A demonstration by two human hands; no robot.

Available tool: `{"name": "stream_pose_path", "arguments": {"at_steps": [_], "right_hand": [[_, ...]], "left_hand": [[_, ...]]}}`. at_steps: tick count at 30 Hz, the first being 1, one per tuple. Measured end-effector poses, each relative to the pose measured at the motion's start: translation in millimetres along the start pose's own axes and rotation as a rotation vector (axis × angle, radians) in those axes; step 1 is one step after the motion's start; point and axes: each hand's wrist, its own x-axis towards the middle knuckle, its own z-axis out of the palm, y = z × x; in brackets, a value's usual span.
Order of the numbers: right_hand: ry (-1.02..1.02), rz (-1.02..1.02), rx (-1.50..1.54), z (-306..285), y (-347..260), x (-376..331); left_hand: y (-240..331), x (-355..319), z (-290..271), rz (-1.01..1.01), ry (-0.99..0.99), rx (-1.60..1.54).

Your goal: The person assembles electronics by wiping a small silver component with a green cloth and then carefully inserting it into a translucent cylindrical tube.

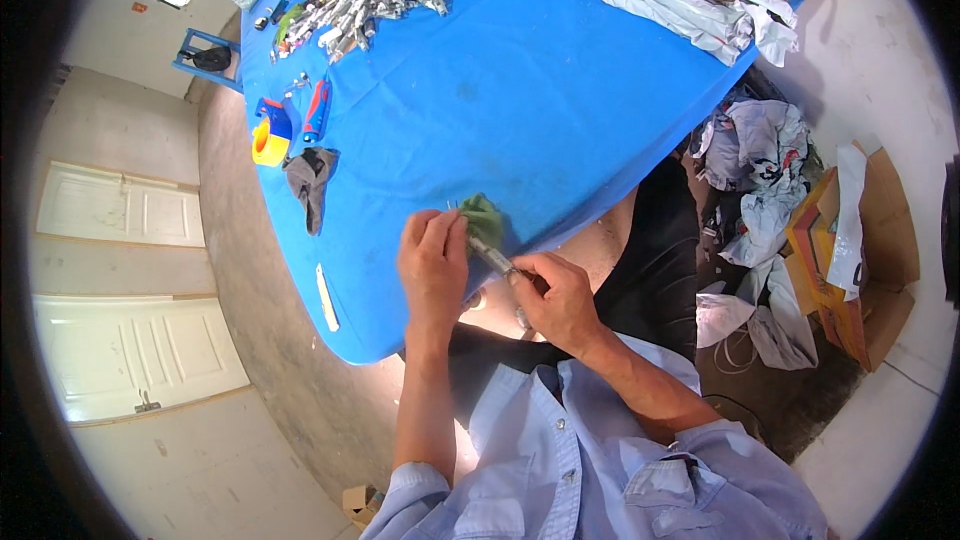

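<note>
Left hand (432,258) pinches a crumpled green cloth (483,218) around a slim, shiny metal rod (493,258) at the near edge of the smooth blue tablecloth (520,90); right hand (558,298), fingers curled, grips the rod's lower end.

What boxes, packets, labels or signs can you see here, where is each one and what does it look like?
Open cardboard box: on the floor at right, brown with orange and yellow panels.
Small cardboard box: on the floor near the lower edge, plain brown.
Small sign: on the wall at upper left, orange, square.
</note>
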Motion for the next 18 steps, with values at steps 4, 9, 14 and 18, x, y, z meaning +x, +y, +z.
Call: {"name": "stream_pose_path", "arguments": {"at_steps": [4,9,14,18], "right_hand": [[0.014,0.030,0.043,1.5,0.2,-3.6],[0.025,0.053,0.006,1.4,-1.9,-1.8],[0.020,-0.060,-0.098,0.4,2.3,0.3],[0.065,-0.128,-0.053,4.1,4.5,0.3]], "left_hand": [[-5.8,1.9,-6.7,-0.100,0.041,-0.043],[29.7,-14.4,-22.3,-0.045,-0.019,-0.092],[46.9,-42.2,-8.4,0.101,-0.117,-0.061],[37.6,-35.7,-7.5,0.050,-0.123,-0.043]]}}
